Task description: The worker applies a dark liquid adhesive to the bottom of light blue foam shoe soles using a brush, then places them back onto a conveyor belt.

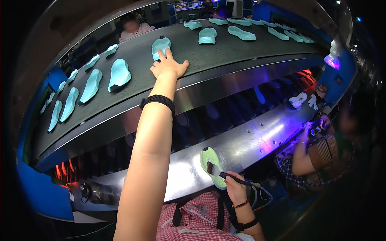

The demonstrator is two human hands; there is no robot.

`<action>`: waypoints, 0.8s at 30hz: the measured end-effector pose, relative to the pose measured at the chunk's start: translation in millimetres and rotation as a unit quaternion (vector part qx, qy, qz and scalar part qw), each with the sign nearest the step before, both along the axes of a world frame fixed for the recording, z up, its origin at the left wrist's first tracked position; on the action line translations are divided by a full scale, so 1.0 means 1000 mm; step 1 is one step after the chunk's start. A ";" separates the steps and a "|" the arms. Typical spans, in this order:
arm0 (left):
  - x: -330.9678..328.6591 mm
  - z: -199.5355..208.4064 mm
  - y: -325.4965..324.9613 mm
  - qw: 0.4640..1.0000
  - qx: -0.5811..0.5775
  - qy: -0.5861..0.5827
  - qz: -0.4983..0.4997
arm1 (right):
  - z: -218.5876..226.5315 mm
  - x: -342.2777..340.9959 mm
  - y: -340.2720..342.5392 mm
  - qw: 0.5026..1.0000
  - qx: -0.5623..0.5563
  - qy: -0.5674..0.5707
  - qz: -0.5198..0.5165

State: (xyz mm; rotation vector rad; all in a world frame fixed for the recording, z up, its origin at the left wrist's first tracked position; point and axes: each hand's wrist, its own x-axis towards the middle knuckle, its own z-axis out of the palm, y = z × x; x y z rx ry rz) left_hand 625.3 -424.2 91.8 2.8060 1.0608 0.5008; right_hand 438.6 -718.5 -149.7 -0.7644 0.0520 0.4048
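Bottle point(98, 193): contents unclear | left hand point(168, 67): spread at turquoise sole point(161, 43) | right hand point(236, 189): gripping brush point(230, 176)

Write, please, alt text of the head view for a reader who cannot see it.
A person's open left hand reaches to a turquoise shoe sole on a dark belt, while the right hand holds a brush over a pale green sole on a metal ledge. More turquoise soles lie along the belt.
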 end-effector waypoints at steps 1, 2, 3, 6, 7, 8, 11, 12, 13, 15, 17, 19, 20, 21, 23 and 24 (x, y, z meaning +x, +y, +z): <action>0.000 -0.001 0.000 1.000 0.020 0.002 0.007 | -0.001 0.000 0.000 1.000 0.001 -0.001 0.000; 0.000 -0.002 0.000 1.000 0.006 0.010 0.006 | -0.001 0.000 -0.001 1.000 0.015 -0.002 -0.002; 0.001 -0.003 0.000 1.000 0.023 -0.010 0.010 | -0.001 -0.001 -0.001 1.000 0.003 -0.002 0.001; 0.001 -0.004 0.003 0.997 0.064 -0.030 0.010 | 0.001 -0.003 -0.002 1.000 0.000 -0.004 -0.004; 0.000 -0.005 0.004 0.995 0.094 -0.032 0.005 | 0.002 -0.004 -0.003 1.000 -0.001 -0.007 -0.005; -0.003 -0.005 0.005 0.996 0.089 -0.028 0.006 | 0.004 -0.005 -0.003 1.000 -0.003 -0.011 -0.006; -0.018 -0.005 0.011 0.982 0.177 -0.063 -0.018 | 0.009 -0.006 -0.004 1.000 -0.012 -0.018 -0.007; -0.028 -0.006 0.013 0.979 0.174 -0.094 -0.056 | 0.010 -0.006 -0.004 1.000 -0.021 -0.018 -0.004; -0.039 -0.008 0.014 0.974 0.165 -0.123 -0.098 | 0.010 -0.006 -0.004 0.999 -0.034 -0.017 -0.003; -0.070 -0.013 0.019 0.971 0.077 -0.178 -0.140 | 0.009 -0.005 -0.003 0.999 -0.034 -0.020 -0.001; -0.109 -0.028 0.016 0.886 -0.098 -0.381 -0.244 | 0.006 -0.005 -0.001 0.998 -0.065 -0.012 -0.005; -0.149 -0.047 0.003 0.757 -0.150 -0.582 -0.256 | 0.001 -0.004 0.003 0.998 -0.064 -0.025 -0.008; -0.164 -0.057 -0.006 0.722 -0.159 -0.645 -0.192 | -0.002 -0.004 0.005 0.997 -0.075 -0.019 -0.010; -0.171 -0.066 -0.015 0.685 -0.228 -0.665 -0.189 | -0.005 -0.003 0.007 0.997 -0.078 -0.012 -0.011; -0.185 -0.080 -0.024 0.635 -0.421 -0.617 -0.194 | -0.010 -0.004 0.009 0.996 -0.091 -0.004 -0.011; -0.195 -0.087 -0.023 0.523 -0.622 -0.549 -0.195 | -0.013 -0.005 0.010 0.995 -0.097 -0.006 -0.007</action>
